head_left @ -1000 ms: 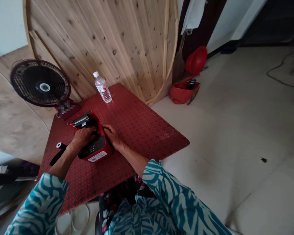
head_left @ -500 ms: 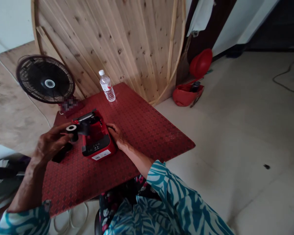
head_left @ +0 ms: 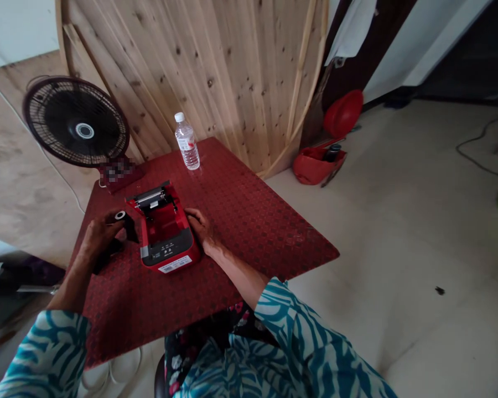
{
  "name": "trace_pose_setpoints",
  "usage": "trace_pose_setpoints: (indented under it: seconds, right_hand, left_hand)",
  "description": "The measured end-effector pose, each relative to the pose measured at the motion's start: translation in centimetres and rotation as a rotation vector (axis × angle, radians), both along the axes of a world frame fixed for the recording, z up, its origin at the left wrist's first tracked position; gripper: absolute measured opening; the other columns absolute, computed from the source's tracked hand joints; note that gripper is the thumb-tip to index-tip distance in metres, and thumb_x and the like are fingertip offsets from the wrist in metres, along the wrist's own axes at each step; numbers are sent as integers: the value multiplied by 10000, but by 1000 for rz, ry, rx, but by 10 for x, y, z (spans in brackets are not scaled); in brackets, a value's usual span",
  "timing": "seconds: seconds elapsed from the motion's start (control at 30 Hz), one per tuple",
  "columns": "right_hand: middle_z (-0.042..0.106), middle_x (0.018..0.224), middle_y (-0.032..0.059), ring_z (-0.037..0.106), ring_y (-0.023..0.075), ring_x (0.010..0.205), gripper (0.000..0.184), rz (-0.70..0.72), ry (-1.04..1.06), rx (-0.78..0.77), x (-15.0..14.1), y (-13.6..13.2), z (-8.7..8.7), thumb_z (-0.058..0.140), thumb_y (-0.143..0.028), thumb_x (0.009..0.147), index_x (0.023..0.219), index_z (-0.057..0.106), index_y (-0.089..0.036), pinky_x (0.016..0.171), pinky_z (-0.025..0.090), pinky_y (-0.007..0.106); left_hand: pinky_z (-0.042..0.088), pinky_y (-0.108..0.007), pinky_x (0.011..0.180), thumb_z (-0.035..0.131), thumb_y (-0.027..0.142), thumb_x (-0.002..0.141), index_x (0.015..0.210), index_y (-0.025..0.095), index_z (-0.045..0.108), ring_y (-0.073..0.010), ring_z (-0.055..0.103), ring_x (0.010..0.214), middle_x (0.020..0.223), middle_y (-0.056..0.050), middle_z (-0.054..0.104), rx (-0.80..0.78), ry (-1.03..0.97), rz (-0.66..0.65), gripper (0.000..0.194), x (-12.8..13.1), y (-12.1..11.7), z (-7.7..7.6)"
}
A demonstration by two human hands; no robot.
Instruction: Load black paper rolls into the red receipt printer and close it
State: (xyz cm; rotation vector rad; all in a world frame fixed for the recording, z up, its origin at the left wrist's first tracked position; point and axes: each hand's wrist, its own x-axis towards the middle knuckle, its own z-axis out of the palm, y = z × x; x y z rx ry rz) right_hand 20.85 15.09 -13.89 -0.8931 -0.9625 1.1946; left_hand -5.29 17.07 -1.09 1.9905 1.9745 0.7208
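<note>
A red and black label printer (head_left: 166,251) stands on the red patterned table (head_left: 249,221) with its lid raised and its red inner bay showing. To its left, my left hand (head_left: 100,235) is closed on a small black roll (head_left: 129,225) with a white core; a black strip hangs from it. My right hand (head_left: 201,229) lies along the printer's right side, its fingers bent against the edge. Below my left hand is a dark object (head_left: 107,258), partly covered, whose kind I cannot make out.
A fan (head_left: 83,130) stands at the table's back left, and a water bottle (head_left: 187,145) at the back. A round wooden board (head_left: 216,72) leans behind. Red containers (head_left: 313,166) sit on the floor beyond the table's right side.
My left hand has moved the black roll left and away from above the printer, uncovering its bay. My right hand stays at the printer's side. The view has shifted slightly.
</note>
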Motion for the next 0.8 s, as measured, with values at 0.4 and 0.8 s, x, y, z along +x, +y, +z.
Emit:
trace_pose_setpoints:
  seconds: [0.4, 0.8]
  right_hand:
    - [700, 1148, 3, 607, 198, 1136, 254, -3, -13, -3, 0, 0, 1, 543, -319, 842, 1050, 684, -278, 1031, 438, 385]
    - [712, 1118, 0, 616, 205, 1121, 247, -4, 15, 11, -2, 2, 0, 542, -311, 826, 1019, 694, -279, 1028, 445, 403]
  left_hand:
    - [496, -424, 887, 574, 212, 778, 1081, 159, 627, -338, 662, 1063, 1100, -164, 716, -101, 204, 56, 312, 0, 10, -23]
    - [484, -444, 995, 587, 420, 806, 1002, 207, 661, -283, 647, 1109, 1034, -47, 751, -9, 2, 246, 299, -67, -43, -2]
